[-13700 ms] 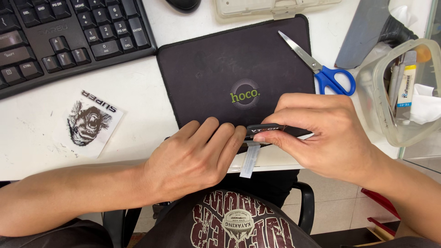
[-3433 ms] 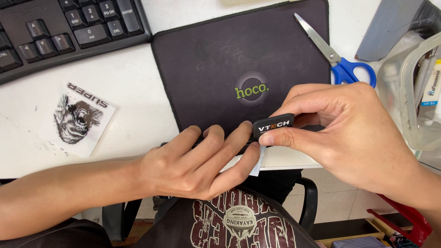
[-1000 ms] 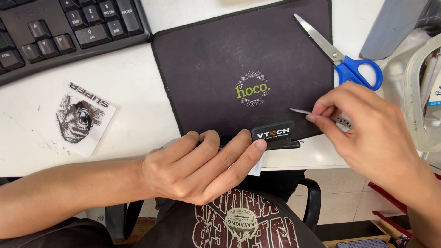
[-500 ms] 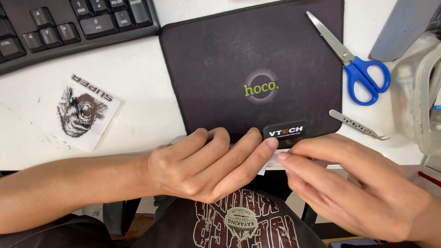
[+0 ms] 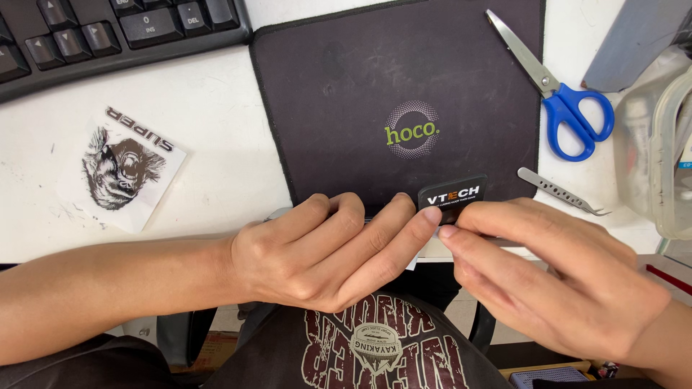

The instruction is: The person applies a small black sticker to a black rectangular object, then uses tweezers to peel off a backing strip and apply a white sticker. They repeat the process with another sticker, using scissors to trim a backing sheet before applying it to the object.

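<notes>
— Both hands sit at the near edge of the desk. Left hand (image 5: 328, 252) lies palm down, fingers stretched flat over the front edge of the dark mouse pad (image 5: 339, 94), index fingertip touching a small black label (image 5: 453, 196) with white and red print.

— Does it grip the label?

— No closed grasp seen; fingers are extended, pressing rather than pinching. Right hand (image 5: 559, 277) comes in from the right, fingers straight, tips meeting the label's lower edge just beside the left index tip. Whether it pinches anything underneath I cannot tell.

— Label position?

— On the pad's front edge, below the round green-and-white logo, tilted slightly.

— Surroundings?

— Metal tweezers (image 5: 562, 191) lie free on the pad's right border, near the right hand. Blue-handled scissors (image 5: 559, 94) above them. Black keyboard (image 5: 108, 32) top left, a printed sticker (image 5: 122, 169) on the white desk (image 5: 216, 115), a clear plastic container (image 5: 652, 158) far right.
</notes>
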